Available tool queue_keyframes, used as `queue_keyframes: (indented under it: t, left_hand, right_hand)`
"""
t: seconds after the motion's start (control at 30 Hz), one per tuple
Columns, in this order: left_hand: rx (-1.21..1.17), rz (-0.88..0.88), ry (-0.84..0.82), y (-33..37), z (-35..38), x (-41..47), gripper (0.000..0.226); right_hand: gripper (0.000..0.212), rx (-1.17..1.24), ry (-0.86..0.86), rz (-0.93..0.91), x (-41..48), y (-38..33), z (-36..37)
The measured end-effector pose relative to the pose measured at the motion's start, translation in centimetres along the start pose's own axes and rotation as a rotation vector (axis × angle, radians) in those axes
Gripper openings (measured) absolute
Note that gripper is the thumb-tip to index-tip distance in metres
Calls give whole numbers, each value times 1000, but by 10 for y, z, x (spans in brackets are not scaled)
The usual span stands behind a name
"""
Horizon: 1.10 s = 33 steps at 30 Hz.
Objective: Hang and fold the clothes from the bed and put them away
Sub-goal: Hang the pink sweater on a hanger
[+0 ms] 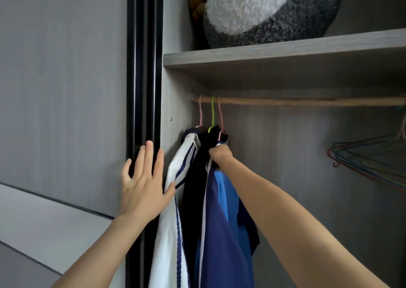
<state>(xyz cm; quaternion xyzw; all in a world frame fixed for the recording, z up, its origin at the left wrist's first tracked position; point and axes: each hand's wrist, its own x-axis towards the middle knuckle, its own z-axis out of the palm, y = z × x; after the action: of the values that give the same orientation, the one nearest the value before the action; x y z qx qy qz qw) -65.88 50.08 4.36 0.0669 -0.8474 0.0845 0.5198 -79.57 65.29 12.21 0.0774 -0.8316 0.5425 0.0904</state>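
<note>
Under the wooden rail (307, 101), at its left end, the blue jacket (222, 232) hangs on a pink hanger (220, 120), with the right hand (220, 156) gripping its collar. The left hand (142, 184) lies flat, fingers straight, on the black door edge (142, 68). The fabric looks light, limp and slippery, so it is probably best held at the hanger's neck

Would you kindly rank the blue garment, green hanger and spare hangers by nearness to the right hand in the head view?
1. blue garment: gripped by the right hand.
2. green hanger: just above.
3. spare hangers: far right.
</note>
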Motion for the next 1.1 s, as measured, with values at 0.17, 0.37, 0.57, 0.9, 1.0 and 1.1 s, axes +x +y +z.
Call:
queue_keyframes:
  t: [0.17, 0.37, 0.57, 0.9, 1.0, 1.1]
  left_hand:
    - [-37, -42, 20, 5, 0, 0, 73]
    - [-201, -28, 99, 55, -5, -7, 62]
    - [-409, 99, -20, 152, 10, -7, 60]
    - [-539, 137, -209, 230, 28, -40, 64]
    - [-524, 119, -242, 228, 30, -46, 63]
    - [-516, 103, -239, 222, 32, -51, 62]
  right_hand:
    - [36, -196, -172, -52, -24, -1, -44]
    - [43, -727, 95, -152, -42, 19, -160]
    - [39, -1236, 661, -76, -88, 83, -299]
    - [29, -1520, 600, 167, -156, 137, -393]
    - [32, -1545, 583, 127, -162, 133, -398]
    - [31, -1336, 709, 78, -162, 127, -398]
